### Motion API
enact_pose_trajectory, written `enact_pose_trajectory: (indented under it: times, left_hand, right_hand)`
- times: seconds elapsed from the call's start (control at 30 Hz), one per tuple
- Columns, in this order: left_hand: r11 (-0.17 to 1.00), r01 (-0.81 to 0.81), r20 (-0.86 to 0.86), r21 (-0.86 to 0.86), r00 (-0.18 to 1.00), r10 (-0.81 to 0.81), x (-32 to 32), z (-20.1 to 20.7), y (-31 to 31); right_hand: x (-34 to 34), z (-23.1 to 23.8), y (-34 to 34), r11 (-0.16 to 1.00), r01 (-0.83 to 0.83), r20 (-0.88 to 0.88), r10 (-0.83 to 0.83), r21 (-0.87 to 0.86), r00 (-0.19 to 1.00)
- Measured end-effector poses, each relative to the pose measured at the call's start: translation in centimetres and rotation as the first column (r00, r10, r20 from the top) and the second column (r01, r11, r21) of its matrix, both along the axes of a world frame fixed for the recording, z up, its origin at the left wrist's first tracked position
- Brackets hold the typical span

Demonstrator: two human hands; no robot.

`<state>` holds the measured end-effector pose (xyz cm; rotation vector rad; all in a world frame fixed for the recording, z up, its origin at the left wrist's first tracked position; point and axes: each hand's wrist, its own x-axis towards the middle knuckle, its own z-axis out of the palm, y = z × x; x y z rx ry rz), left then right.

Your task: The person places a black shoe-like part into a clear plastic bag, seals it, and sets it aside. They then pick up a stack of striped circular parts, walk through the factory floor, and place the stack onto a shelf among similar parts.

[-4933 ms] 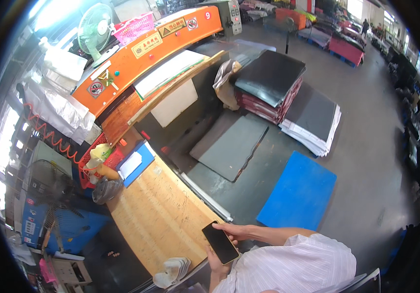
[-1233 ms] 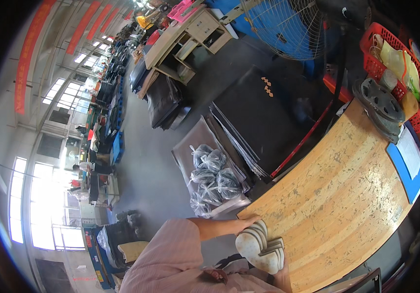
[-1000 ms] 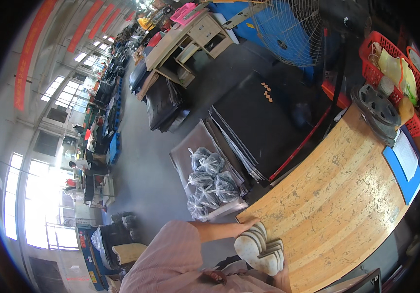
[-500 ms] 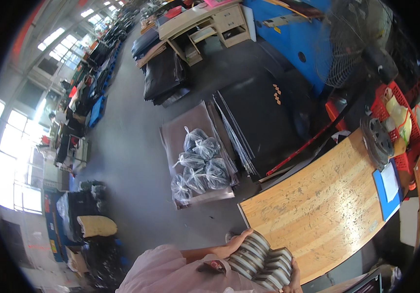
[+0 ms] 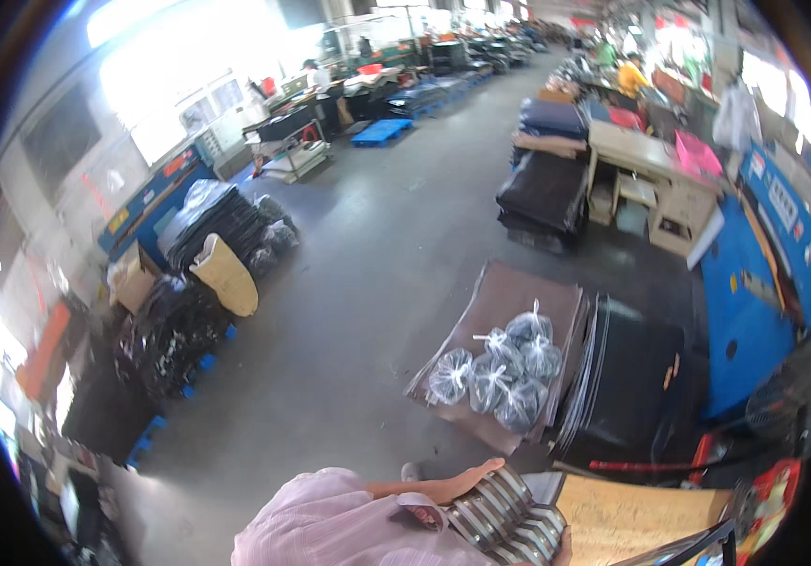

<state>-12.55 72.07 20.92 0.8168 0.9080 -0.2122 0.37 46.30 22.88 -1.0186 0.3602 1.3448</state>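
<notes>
At the lower middle, close against my body, I carry a bundle of silvery, banded metal pieces [image 5: 509, 514] stacked in two rows. My left hand [image 5: 471, 482] grips its far left side, the fingers laid over the edge. My right hand [image 5: 565, 547] holds the right side and is only partly seen at the bundle's edge. A light pink sleeve [image 5: 330, 519] covers my left upper arm. Just right of the bundle is a worn wooden tabletop [image 5: 632, 514].
Ahead, knotted clear bags of dark pieces [image 5: 495, 373] lie on brown sheets [image 5: 490, 302], beside a stack of black sheets [image 5: 627, 377]. A blue machine [image 5: 745, 321] and a desk [image 5: 646, 156] stand right. Grey floor [image 5: 330, 330] runs between them and black bundles [image 5: 174, 321] on the left.
My view has swung left and up, showing more of the aisle. The tabletop has slid to the lower right of the picture. Both hands still hold the metal pieces.
</notes>
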Motion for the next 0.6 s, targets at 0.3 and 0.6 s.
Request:
enact_pose_trajectory:
  times: [0.3, 0.6]
  left_hand:
    - [0.982, -0.162, 0.106, -0.096, 0.979, 0.172, -11.0, 0.5, 12.9]
    - [0.921, -0.386, 0.145, -0.049, 0.91, 0.389, -20.9, 0.1, 26.0]
  right_hand:
    - [-6.7, 3.0, 18.1, 0.976, -0.168, 0.117, 0.185, -0.141, 0.976]
    - [-11.7, 2.2, 34.8, 0.952, -0.305, 0.104, 0.302, 0.014, 0.948]
